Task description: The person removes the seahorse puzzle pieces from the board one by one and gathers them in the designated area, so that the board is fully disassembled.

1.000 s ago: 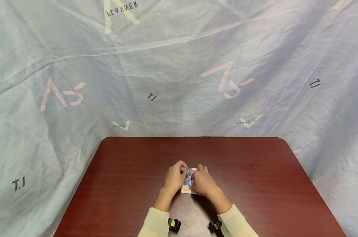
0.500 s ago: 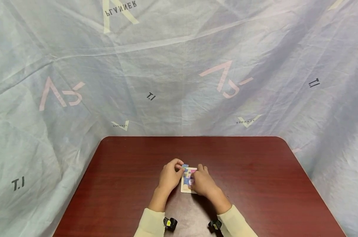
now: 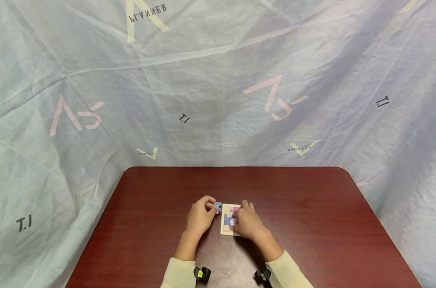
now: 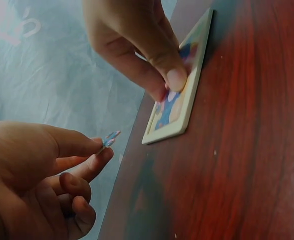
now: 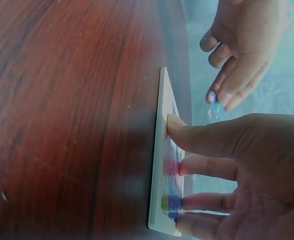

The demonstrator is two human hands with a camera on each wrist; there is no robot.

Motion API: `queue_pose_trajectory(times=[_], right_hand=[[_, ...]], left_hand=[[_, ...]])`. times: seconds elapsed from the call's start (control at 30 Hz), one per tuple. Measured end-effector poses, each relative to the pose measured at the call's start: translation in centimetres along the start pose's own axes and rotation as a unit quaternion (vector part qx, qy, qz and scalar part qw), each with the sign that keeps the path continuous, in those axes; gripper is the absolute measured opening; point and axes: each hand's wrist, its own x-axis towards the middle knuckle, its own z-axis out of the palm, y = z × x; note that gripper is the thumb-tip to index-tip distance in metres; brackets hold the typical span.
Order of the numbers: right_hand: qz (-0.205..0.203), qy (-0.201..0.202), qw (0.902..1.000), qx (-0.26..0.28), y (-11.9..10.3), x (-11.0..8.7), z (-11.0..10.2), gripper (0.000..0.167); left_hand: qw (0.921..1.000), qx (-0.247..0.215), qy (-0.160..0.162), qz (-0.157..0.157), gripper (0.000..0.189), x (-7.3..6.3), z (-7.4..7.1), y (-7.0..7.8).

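Observation:
My left hand (image 3: pixel 200 216) pinches a small blue jigsaw piece (image 3: pixel 218 206) between thumb and forefinger, just left of a shallow pale-framed puzzle tray (image 3: pixel 222 221). In the left wrist view the piece (image 4: pixel 110 139) is held in the air, apart from the tray. Blue, pink and cream pieces lie inside the tray, with a bare patch at its upper left. My right hand (image 3: pixel 251 221) covers the tray's right side. In the right wrist view its thumb and fairly straight fingers (image 5: pixel 207 167) press on the tray's face, which lies flat.
The dark red wooden table (image 3: pixel 149 224) has rounded far corners. Pale grey fabric (image 3: pixel 203 80) with printed letters hangs behind it and on both sides. Black wrist cameras (image 3: pixel 202 275) sit by the cream sleeves (image 3: pixel 288 269).
My left hand has lifted the blue jigsaw piece out of the tray's upper left and carried it leftward beyond the frame. The right hand has stayed on the tray.

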Motion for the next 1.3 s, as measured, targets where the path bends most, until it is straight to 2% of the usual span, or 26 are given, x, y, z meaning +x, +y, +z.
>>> queue_pose_trajectory(times=[0.57, 1.13, 1.3], right_hand=[[-0.007, 0.002, 1.0000, -0.002, 0.0, -0.1, -0.1, 0.025], [-0.002, 0.000, 1.0000, -0.006, 0.0, -0.1, -0.2, 0.034], [-0.005, 0.000, 0.9999, -0.009, -0.1, -0.2, -0.3, 0.028]], left_hand=[[0.9994, 0.019, 0.001, -0.028, 0.019, 0.2, -1.0, -1.5], [0.9983, 0.028, -0.002, -0.051, 0.018, 0.5, -2.3, -3.0], [0.9978, 0.026, -0.004, -0.060, 0.020, 0.5, -2.6, -3.4]])
